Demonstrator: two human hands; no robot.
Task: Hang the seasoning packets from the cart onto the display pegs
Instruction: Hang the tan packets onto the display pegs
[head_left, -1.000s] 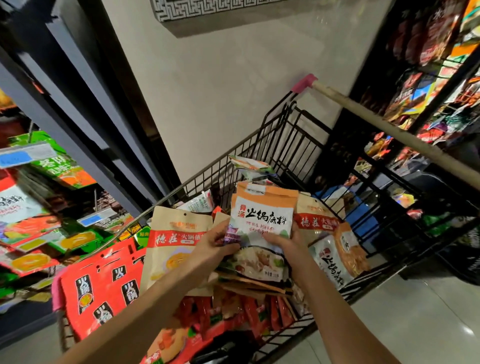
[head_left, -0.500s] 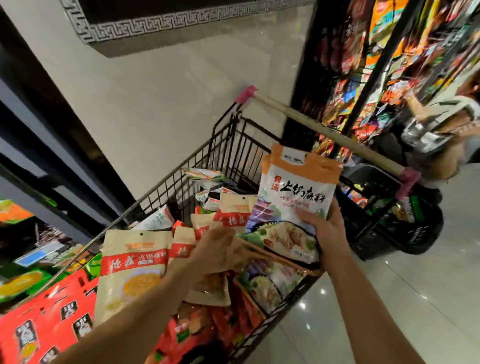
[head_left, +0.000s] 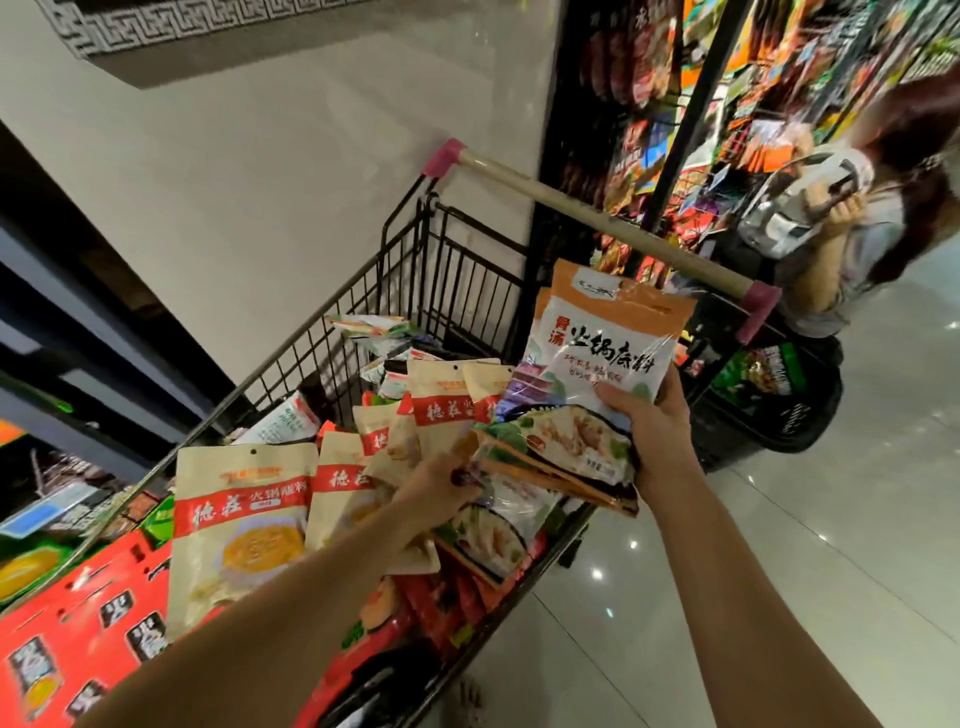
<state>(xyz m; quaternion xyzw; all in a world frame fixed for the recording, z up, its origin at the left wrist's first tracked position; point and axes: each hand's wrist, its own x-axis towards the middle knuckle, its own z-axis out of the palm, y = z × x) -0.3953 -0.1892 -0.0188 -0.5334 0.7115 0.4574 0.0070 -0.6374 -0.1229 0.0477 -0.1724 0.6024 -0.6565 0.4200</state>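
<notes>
My right hand (head_left: 655, 431) grips a stack of white-and-orange seasoning packets (head_left: 597, 364) upright above the right side of the black wire cart (head_left: 457, 270). Beside it, my left hand (head_left: 441, 486) pinches the lower left corner of that stack, just over the cart's load. Beige packets with red bands (head_left: 239, 514) stand in the cart, and red packets (head_left: 88, 618) lie at its near left. Packed display pegs (head_left: 779, 104) hang at the upper right, beyond the cart's handle (head_left: 597, 218).
A person (head_left: 852, 244) crouches at the right holding a silvery bag, beside a dark basket (head_left: 763, 400) on the glossy floor. Shelves with green and orange goods (head_left: 31, 545) run along the left. A pale wall rises behind the cart.
The stack of white-and-orange packets has risen and shifted right in my right hand. My left hand has slid down to its lower corner. The view has swung right towards the pegs.
</notes>
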